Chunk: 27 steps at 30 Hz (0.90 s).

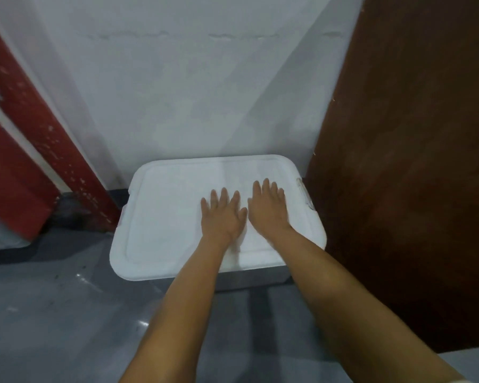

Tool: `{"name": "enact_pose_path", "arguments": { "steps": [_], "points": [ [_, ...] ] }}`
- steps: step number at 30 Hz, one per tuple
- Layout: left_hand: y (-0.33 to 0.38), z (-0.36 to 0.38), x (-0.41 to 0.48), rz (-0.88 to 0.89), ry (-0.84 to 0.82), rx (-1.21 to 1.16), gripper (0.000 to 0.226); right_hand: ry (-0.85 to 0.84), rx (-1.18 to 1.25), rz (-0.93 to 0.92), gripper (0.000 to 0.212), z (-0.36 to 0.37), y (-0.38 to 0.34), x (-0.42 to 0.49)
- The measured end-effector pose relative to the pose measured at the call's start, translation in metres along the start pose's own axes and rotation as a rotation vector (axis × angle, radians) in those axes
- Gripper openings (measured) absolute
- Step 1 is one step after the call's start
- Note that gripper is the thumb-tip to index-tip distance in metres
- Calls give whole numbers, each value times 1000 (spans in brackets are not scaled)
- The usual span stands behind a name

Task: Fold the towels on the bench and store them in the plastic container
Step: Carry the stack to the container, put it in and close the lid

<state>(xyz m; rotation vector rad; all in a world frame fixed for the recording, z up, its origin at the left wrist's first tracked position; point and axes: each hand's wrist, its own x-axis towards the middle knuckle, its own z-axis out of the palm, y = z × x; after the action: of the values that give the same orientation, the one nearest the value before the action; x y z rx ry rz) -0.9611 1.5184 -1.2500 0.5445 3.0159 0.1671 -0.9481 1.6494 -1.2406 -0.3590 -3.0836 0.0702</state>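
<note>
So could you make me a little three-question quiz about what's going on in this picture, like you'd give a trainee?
1. True or false: the lid sits on the plastic container.
2. How do the left hand and right hand lie?
A. Flat on the lid, fingers spread
B. Gripping the side latch
C. Holding a towel in the air
3. Fill in: the container stands on the grey ____, against the white wall.

Key
1. True. The white lid covers the top, so any towels inside cannot be seen.
2. A. Both palms rest on the right half of the lid, side by side.
3. Floor.
</note>
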Motion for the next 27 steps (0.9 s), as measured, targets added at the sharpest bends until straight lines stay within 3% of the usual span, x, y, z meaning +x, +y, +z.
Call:
{"name": "enact_pose_path", "arguments": {
  "steps": [5, 15, 20, 24, 27],
  "points": [
    [-53, -15, -7, -85, 7, -38, 61, -69, 167, -93, 59, -1, -68, 2],
    [-163, -31, -40, -403, 50, -114, 58, -119, 238, -359, 55, 5, -190, 7],
    [-192, -30, -45, -639, 31, -263, 65, -127, 172, -461, 57, 5, -221, 14],
    [-218, -19, -41, -809, 79, -533, 81, -114, 141, -498, 57, 21, -232, 13],
    [-224, -22, -44, -916, -3, -853, 91, -45, 133, -494, 58, 34, -229, 9]
  ]
}}
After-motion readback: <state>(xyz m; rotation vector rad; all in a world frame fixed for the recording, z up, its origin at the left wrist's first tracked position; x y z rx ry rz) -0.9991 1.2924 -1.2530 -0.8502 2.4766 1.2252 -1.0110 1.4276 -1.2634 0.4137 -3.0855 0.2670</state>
